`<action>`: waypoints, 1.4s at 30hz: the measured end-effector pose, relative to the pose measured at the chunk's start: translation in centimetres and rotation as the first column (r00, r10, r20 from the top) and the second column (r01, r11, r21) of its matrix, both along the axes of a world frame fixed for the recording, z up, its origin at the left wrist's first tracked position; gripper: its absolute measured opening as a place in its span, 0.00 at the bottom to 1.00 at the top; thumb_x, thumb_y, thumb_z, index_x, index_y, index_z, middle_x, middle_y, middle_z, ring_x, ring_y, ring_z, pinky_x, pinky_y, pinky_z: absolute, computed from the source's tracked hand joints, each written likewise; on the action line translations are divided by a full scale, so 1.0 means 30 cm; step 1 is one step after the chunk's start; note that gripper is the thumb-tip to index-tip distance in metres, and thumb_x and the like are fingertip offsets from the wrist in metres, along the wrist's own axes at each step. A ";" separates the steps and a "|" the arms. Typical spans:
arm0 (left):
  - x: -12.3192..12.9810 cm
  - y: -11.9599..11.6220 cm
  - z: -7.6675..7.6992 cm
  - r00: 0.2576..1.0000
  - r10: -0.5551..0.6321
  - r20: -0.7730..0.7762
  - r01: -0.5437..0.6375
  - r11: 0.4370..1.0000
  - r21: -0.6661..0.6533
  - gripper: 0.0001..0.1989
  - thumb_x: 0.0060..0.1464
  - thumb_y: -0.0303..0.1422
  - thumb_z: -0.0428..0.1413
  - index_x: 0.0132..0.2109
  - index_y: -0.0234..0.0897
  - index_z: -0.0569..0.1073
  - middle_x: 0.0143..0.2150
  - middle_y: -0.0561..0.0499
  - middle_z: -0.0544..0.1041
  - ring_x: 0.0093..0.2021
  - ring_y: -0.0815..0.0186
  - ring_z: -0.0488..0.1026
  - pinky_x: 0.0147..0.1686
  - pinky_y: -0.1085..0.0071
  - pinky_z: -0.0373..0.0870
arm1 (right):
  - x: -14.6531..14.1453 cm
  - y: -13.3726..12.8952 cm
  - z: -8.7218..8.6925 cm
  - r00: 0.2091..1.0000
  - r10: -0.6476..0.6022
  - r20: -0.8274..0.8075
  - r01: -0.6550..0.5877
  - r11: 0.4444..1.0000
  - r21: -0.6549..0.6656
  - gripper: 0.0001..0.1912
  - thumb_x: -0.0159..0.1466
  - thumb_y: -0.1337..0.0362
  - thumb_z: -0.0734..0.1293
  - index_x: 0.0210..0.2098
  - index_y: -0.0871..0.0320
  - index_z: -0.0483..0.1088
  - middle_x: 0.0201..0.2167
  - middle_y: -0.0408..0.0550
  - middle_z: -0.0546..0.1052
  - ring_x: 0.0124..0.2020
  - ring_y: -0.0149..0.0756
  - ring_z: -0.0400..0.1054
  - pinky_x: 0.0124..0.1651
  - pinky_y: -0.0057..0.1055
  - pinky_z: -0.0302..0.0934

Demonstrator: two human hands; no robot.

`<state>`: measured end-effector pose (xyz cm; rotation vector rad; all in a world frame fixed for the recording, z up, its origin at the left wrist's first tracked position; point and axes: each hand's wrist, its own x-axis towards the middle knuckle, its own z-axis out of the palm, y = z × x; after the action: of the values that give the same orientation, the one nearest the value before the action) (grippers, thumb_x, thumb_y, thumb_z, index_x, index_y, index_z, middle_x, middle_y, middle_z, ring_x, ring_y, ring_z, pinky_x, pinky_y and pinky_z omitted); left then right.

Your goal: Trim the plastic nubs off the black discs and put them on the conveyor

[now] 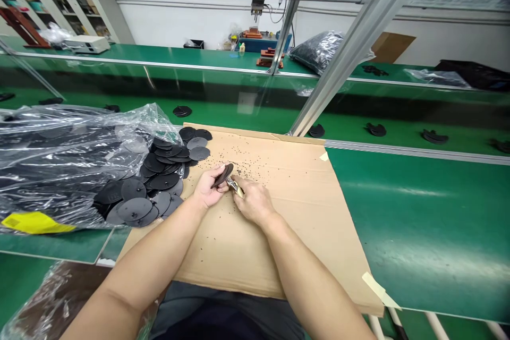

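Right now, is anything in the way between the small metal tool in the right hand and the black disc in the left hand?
Nothing visible stands between them. The small metal tool, gripped in the right hand, meets the edge of the black disc held in the left hand. The black crumbs lie below on the cardboard sheet.

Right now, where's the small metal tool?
In the head view, near centre: the small metal tool is pinched in the right hand, at the edge of the black disc held in the left hand, above the cardboard.
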<state>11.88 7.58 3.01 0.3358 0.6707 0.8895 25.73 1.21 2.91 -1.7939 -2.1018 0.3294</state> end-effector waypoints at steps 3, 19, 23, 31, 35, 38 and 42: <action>0.002 -0.001 0.006 1.000 0.003 0.002 -0.003 1.000 -0.023 0.03 0.53 0.25 0.55 0.36 0.30 0.69 0.21 0.56 0.65 0.13 0.78 0.52 0.10 0.80 0.49 | -0.002 -0.002 0.002 1.000 -0.020 0.009 0.020 1.000 0.004 0.23 0.61 0.63 0.61 0.56 0.51 0.66 0.44 0.48 0.78 0.45 0.41 0.71 0.45 0.31 0.63; -0.001 0.000 -0.003 1.000 -0.006 -0.021 0.006 1.000 0.014 0.05 0.52 0.23 0.54 0.38 0.31 0.70 0.25 0.54 0.68 0.14 0.78 0.54 0.10 0.80 0.50 | 0.006 -0.006 0.008 0.999 -0.029 0.045 0.028 0.999 0.015 0.23 0.60 0.64 0.61 0.55 0.50 0.66 0.43 0.47 0.78 0.43 0.41 0.71 0.44 0.31 0.63; -0.003 0.000 -0.002 1.000 -0.013 -0.010 0.013 1.000 0.008 0.04 0.53 0.23 0.54 0.38 0.31 0.70 0.24 0.54 0.68 0.14 0.78 0.54 0.10 0.80 0.50 | 0.004 -0.006 0.007 0.999 -0.030 0.022 0.030 0.999 0.013 0.22 0.61 0.63 0.60 0.55 0.50 0.67 0.43 0.47 0.77 0.44 0.41 0.71 0.44 0.32 0.63; 0.001 -0.002 0.007 1.000 -0.016 -0.007 0.016 1.000 -0.005 0.02 0.54 0.23 0.52 0.36 0.31 0.68 0.21 0.55 0.65 0.13 0.77 0.54 0.10 0.81 0.49 | 0.003 -0.007 0.016 1.000 -0.017 -0.001 0.017 0.999 -0.032 0.22 0.61 0.62 0.60 0.55 0.50 0.66 0.44 0.47 0.77 0.45 0.41 0.70 0.43 0.32 0.62; 0.001 -0.003 0.003 1.000 -0.009 -0.008 0.009 1.000 -0.004 0.04 0.53 0.23 0.53 0.38 0.31 0.69 0.23 0.54 0.67 0.13 0.78 0.54 0.10 0.81 0.49 | 0.001 -0.007 0.021 1.000 -0.020 -0.004 0.019 0.998 -0.057 0.23 0.61 0.62 0.60 0.56 0.51 0.65 0.46 0.47 0.76 0.47 0.41 0.69 0.45 0.32 0.62; 0.000 -0.002 -0.002 1.000 -0.012 -0.008 0.012 1.000 0.007 0.04 0.53 0.23 0.53 0.38 0.31 0.69 0.24 0.54 0.67 0.13 0.78 0.54 0.10 0.81 0.49 | -0.001 -0.008 0.025 1.000 -0.029 0.006 0.029 0.997 -0.067 0.23 0.61 0.62 0.60 0.56 0.51 0.65 0.47 0.47 0.76 0.47 0.41 0.69 0.45 0.31 0.61; 0.000 -0.001 -0.005 0.999 -0.012 -0.029 0.013 1.000 0.028 0.04 0.53 0.23 0.53 0.38 0.31 0.69 0.24 0.54 0.67 0.13 0.78 0.54 0.10 0.81 0.49 | 0.004 -0.010 0.028 0.999 -0.032 0.041 0.034 0.998 -0.055 0.23 0.60 0.64 0.60 0.55 0.50 0.66 0.45 0.46 0.77 0.46 0.40 0.70 0.44 0.31 0.61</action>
<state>11.87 7.55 2.85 0.3786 0.6829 0.8846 25.85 0.91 3.76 -1.8800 -2.1069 0.3491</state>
